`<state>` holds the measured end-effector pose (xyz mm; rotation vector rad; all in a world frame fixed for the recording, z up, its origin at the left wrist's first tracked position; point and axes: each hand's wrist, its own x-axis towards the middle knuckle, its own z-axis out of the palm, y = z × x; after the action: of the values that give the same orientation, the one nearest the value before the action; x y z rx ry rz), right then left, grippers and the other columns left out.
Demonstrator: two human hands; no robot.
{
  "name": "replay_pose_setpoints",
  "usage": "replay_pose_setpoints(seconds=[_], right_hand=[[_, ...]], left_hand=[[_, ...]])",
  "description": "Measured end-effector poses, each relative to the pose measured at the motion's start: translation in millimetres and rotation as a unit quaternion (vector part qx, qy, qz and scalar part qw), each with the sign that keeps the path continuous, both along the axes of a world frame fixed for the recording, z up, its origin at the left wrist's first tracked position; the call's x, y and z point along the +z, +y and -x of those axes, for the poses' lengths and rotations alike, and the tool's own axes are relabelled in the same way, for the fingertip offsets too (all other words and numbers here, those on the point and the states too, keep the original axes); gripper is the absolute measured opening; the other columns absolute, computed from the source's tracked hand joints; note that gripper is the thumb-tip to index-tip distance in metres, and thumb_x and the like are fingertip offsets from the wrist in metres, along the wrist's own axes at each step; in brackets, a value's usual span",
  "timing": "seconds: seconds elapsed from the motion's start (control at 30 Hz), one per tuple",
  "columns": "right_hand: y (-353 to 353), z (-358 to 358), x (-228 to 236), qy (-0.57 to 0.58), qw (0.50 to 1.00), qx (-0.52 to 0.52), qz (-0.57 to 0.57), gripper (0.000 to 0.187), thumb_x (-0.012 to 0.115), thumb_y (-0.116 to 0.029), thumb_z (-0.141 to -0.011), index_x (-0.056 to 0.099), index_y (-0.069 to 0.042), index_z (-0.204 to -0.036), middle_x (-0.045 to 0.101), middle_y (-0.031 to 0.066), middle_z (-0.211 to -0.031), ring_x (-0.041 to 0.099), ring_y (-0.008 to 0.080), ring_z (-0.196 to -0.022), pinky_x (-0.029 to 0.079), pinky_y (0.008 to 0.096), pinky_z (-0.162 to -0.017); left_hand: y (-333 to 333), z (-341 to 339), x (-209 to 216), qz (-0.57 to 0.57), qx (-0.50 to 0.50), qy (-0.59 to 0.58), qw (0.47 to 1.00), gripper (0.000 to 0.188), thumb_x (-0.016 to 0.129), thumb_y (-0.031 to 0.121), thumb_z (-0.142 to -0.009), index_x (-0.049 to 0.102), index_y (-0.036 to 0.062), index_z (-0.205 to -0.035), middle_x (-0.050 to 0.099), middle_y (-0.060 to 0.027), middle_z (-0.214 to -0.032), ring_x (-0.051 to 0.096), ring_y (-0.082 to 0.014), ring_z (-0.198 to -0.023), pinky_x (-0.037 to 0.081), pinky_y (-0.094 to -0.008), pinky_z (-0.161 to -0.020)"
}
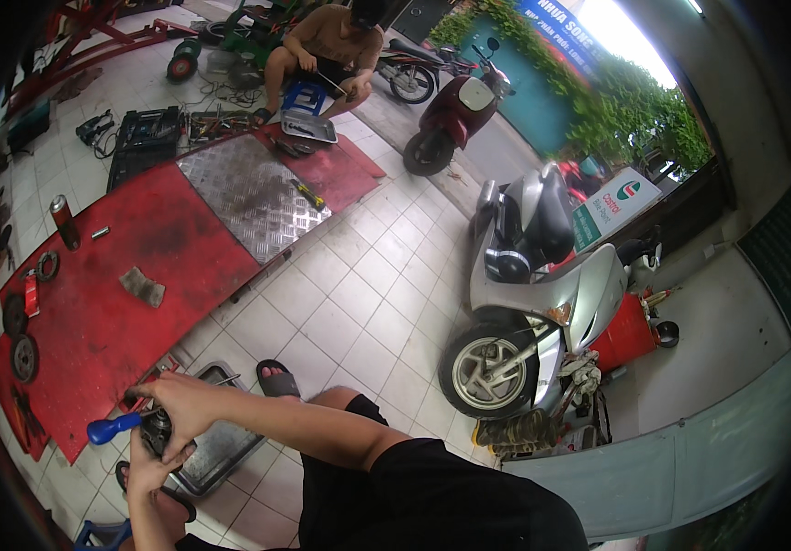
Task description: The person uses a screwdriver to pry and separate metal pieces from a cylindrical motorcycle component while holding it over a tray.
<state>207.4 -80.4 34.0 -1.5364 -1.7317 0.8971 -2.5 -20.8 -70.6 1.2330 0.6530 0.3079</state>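
At the lower left, my two hands close around a small dark metal part [156, 430], too covered by fingers to name. My left hand [146, 473] grips it from below. From above, my right hand [184, 409] reaches over it, thumb pressed to its side. A screwdriver with a blue handle [113, 428] points out to the left of the part; its tip is hidden, and I cannot tell which fingers touch its shaft. Under my right wrist lies a grey metal tray [230, 443] on the floor.
A red work platform [175, 239] bears a spray can [64, 220], a rag [142, 286], wheels [23, 358] and a yellow screwdriver [307, 195]. A silver scooter [552, 285] stands right. Beyond, another person [331, 46] sits holding a tool near an open toolbox [146, 138].
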Motion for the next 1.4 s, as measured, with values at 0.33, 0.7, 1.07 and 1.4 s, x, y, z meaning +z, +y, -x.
replay_pose_setpoints(seconds=[0.33,0.7,1.07,1.4], right_hand=[[14.2,-53.8,19.3,0.240,0.957,-0.161,0.003,0.038,0.066,-0.018,-0.091,0.060,0.003,-0.123,0.069,0.0130,-0.098,0.067,0.0234,-0.090,0.051,0.0377,-0.083],[5.0,-12.6,68.2,0.308,0.940,-0.069,-0.133,0.014,0.052,0.005,-0.099,0.054,0.008,-0.113,0.068,0.0227,-0.108,0.069,0.0351,-0.104,0.057,0.0461,-0.097],[-2.6,11.7,69.1,0.286,0.942,-0.052,-0.170,0.010,0.056,0.008,-0.096,0.058,0.009,-0.106,0.070,0.0244,-0.099,0.071,0.0337,-0.099,0.058,0.0418,-0.090],[-1.6,20.0,67.5,0.381,0.908,-0.015,-0.171,0.014,0.054,0.015,-0.093,0.063,0.009,-0.101,0.070,0.0214,-0.104,0.070,0.0312,-0.102,0.056,0.0431,-0.094]], left_hand=[[9.1,-42.5,56.3,-0.032,0.078,0.228,0.970,0.063,0.083,0.009,-0.074,0.053,0.0051,-0.129,0.066,-0.0072,-0.103,0.064,-0.0148,-0.086,0.054,-0.0306,-0.065],[3.4,-18.7,52.0,0.009,0.215,0.106,0.971,0.046,0.083,0.005,-0.073,0.060,0.0018,-0.113,0.067,-0.0043,-0.092,0.063,-0.0125,-0.075,0.052,-0.0301,-0.066],[15.7,-13.9,28.5,-0.302,0.225,0.225,0.899,0.065,0.081,0.012,-0.066,0.056,-0.0002,-0.125,0.071,-0.0220,-0.102,0.068,-0.0412,-0.099,0.054,-0.0463,-0.087],[15.5,-15.8,32.0,-0.324,0.207,0.264,0.885,0.068,0.081,0.011,-0.066,0.054,-0.0001,-0.129,0.071,-0.0226,-0.098,0.068,-0.0414,-0.097,0.054,-0.0478,-0.086]])
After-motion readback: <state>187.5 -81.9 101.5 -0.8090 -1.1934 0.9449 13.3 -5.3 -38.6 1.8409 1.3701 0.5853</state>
